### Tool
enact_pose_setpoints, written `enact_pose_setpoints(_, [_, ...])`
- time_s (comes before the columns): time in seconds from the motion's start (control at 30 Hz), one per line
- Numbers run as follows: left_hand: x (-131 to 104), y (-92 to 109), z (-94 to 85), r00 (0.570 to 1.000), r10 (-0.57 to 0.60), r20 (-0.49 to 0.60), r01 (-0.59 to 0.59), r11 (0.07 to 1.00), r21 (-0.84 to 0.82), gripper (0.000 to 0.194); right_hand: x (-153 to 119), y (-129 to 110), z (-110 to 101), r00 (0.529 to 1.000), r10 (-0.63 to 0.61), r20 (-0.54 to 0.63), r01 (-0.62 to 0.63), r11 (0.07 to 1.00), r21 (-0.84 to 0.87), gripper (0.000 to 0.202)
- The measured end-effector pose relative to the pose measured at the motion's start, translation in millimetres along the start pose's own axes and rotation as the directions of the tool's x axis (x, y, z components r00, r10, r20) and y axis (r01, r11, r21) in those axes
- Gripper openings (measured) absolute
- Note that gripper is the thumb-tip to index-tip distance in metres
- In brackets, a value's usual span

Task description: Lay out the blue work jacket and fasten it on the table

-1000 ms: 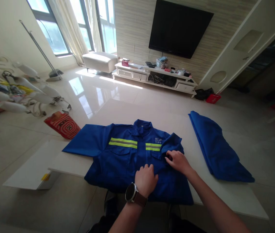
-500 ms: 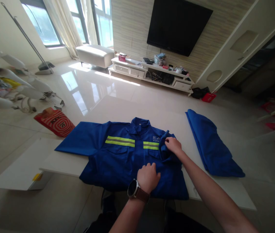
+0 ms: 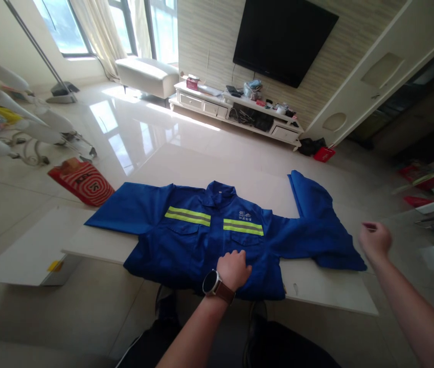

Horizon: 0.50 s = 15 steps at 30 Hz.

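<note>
Ahead of you a black television (image 3: 283, 38) hangs above a cluttered white console (image 3: 235, 110); a red patterned bag (image 3: 81, 181) lies on the glossy floor, left.

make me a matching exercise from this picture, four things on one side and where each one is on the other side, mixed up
Things:
1. left hand
2. right hand
3. red bag
4. television

Places:
A. on the wall above the low white cabinet
B. on the floor left of the table
C. pressed on the front of the blue jacket
D. in the air, past the right sleeve, touching nothing

Pairs: 1-C, 2-D, 3-B, 4-A
</note>
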<state>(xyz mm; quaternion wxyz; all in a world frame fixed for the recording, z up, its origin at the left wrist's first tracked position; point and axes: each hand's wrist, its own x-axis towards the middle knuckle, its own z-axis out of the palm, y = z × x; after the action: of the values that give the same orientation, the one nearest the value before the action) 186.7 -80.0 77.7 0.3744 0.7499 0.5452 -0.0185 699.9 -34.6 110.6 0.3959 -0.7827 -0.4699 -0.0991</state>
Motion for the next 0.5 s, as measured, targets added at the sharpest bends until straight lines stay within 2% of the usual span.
enact_pose_setpoints(0.03, [0,1,2.1,1.000,0.006,0.001,-0.006,1.000,-0.004,0.034,-18,-23,22,0.996,0.015,0.085,-0.011,0.999,-0.052,0.026])
enact_pose_setpoints(0.07, [0,2,4.2,1.000,0.009,0.002,-0.009,1.000,-0.006,0.034,-38,-53,47,0.975,-0.014,0.220,0.029,0.998,-0.062,0.024])
enact_pose_setpoints(0.1, [0,3,6.0,1.000,0.010,0.006,-0.010,1.000,-0.006,0.034,-61,-87,74,0.928,-0.067,0.366,0.083,0.996,-0.028,0.023])
enact_pose_setpoints(0.13, [0,3,7.3,1.000,0.009,0.008,-0.008,1.000,-0.005,0.034,-85,-123,101,0.857,-0.125,0.501,0.133,0.991,0.020,0.023])
enact_pose_setpoints(0.17, [0,3,8.0,1.000,0.005,0.011,-0.005,1.000,-0.001,0.035,-110,-159,127,0.759,-0.202,0.619,0.188,0.978,0.089,0.023])
enact_pose_setpoints(0.23, [0,2,7.3,1.000,-0.010,0.004,0.010,1.000,0.007,0.035,-159,-227,174,0.575,-0.357,0.737,0.304,0.929,0.212,0.023])
enact_pose_setpoints(0.27, [1,1,6.1,1.000,-0.020,-0.003,0.020,1.000,0.010,0.036,-181,-255,193,0.527,-0.373,0.764,0.342,0.916,0.211,0.025])
enact_pose_setpoints(0.3, [1,0,4.5,1.000,-0.030,-0.011,0.030,0.999,0.013,0.037,-199,-280,211,0.509,-0.325,0.797,0.352,0.924,0.152,0.030])
enact_pose_setpoints(0.4, [1,-3,-1.0,0.999,-0.050,-0.021,0.050,0.998,0.023,0.037,-233,-328,249,0.450,-0.125,0.884,0.351,0.935,-0.047,0.053])
enact_pose_setpoints(0.5, [-1,-6,-5.3,0.998,-0.056,0.000,0.056,0.998,0.029,0.037,-238,-341,268,0.380,-0.070,0.922,0.396,0.914,-0.093,0.061])
